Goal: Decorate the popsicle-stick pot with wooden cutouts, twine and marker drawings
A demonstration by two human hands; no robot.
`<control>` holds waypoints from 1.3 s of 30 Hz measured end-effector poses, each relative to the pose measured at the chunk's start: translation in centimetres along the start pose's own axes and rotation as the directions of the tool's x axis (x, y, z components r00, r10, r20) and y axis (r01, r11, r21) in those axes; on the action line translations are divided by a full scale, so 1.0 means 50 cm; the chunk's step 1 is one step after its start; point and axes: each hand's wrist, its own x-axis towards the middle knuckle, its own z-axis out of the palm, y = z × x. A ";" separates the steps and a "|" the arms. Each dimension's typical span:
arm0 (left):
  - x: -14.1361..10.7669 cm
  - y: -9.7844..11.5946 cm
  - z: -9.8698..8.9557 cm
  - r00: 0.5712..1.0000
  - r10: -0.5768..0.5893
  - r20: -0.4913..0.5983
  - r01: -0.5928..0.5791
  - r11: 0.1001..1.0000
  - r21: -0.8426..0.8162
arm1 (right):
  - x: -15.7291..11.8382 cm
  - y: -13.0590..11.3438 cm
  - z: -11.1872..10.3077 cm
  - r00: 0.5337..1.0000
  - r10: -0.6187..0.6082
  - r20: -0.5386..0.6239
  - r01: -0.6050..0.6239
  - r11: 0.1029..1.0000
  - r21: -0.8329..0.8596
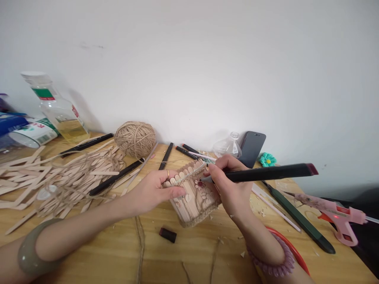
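My left hand (154, 191) is closed on the left side of a small box made of craft sticks (189, 201), its top and bottom edges trimmed with twine. Small wooden flowers decorate the box's front, one with a dark red centre (199, 183). Between the fingers and thumb of my right hand (232, 187) is a black marker (266, 172) with a dark red end, its tip pointing at that flower. Whether the tip touches the wood I cannot tell. Below the box a marker cap (167, 234) lies on the table.
At left lie many loose craft sticks (38, 181), a ball of twine (135, 139) and a glass bottle (65, 118). Several black markers (166, 156) are scattered behind. On the right are a phone (251, 148), a green-handled knife (299, 217) and a pink glue gun (340, 217) with a lit red light.
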 end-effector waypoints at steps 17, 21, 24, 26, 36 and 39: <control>0.002 0.002 0.001 1.000 -0.023 -0.010 0.023 1.000 0.006 | -0.002 0.003 0.000 0.999 -0.034 0.002 0.034 0.999 0.001; 0.000 0.000 0.000 1.000 -0.011 -0.003 0.011 1.000 0.007 | -0.002 0.003 -0.001 0.999 -0.034 0.003 0.034 0.999 -0.010; 0.000 -0.002 -0.001 1.000 -0.010 -0.009 0.011 1.000 0.020 | -0.002 0.003 -0.001 0.999 -0.031 0.012 0.031 0.999 -0.011; 0.000 -0.002 0.000 1.000 -0.019 -0.011 0.019 1.000 0.017 | -0.002 0.003 -0.001 1.000 -0.023 0.017 0.023 1.000 -0.007; 0.003 0.003 0.001 1.000 0.014 0.010 -0.014 1.000 0.020 | -0.002 0.000 0.000 1.000 -0.017 0.005 0.017 1.000 0.005; 0.002 0.002 0.001 0.999 0.029 0.024 -0.029 0.999 0.023 | -0.003 0.004 0.000 0.999 -0.012 -0.039 0.013 0.999 0.029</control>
